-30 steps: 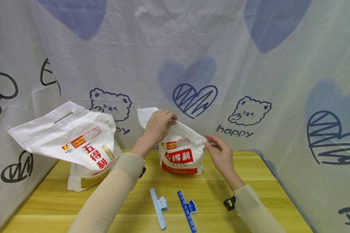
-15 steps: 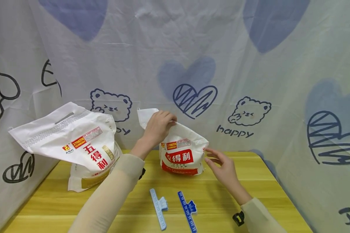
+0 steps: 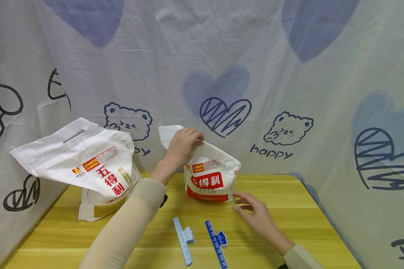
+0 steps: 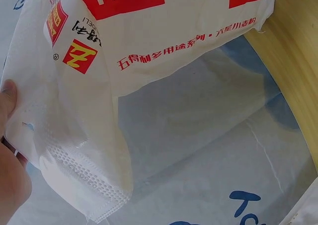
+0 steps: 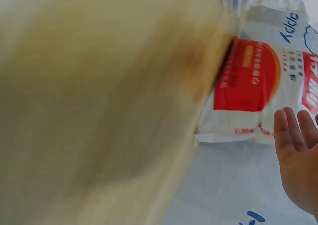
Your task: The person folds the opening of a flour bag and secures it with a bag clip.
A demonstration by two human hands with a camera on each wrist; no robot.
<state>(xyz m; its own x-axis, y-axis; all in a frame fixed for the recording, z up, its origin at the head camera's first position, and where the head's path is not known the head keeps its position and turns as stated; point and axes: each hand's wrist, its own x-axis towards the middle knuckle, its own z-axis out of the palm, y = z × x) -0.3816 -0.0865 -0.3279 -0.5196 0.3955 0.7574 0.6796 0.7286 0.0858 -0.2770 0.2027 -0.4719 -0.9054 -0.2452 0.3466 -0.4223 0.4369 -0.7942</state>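
Observation:
A white flour bag with red printing [image 3: 210, 183] stands at the back middle of the table, its top folded over and slanting down to the right. My left hand [image 3: 185, 144] pinches that folded top edge; in the left wrist view only part of the left hand [image 4: 14, 175] shows, at the bag's loose upper end. Low beside the bag's bottom right corner is my right hand [image 3: 257, 216], holding nothing. Its fingers look extended and slightly bent in the right wrist view, where the hand [image 5: 300, 165] overlaps the bag [image 5: 243, 76]; whether they touch is unclear.
A second white flour bag [image 3: 104, 164] with a handle slot stands at the left, its top leaning left. Two ruler-like clips, one light blue [image 3: 181, 241] and one dark blue [image 3: 216, 243], lie on the wooden table [image 3: 289, 209]. A printed curtain [image 3: 222, 45] hangs behind.
My right hand has let go of the folded bag's right corner and moved down along its side towards the table. The left hand has kept its hold.

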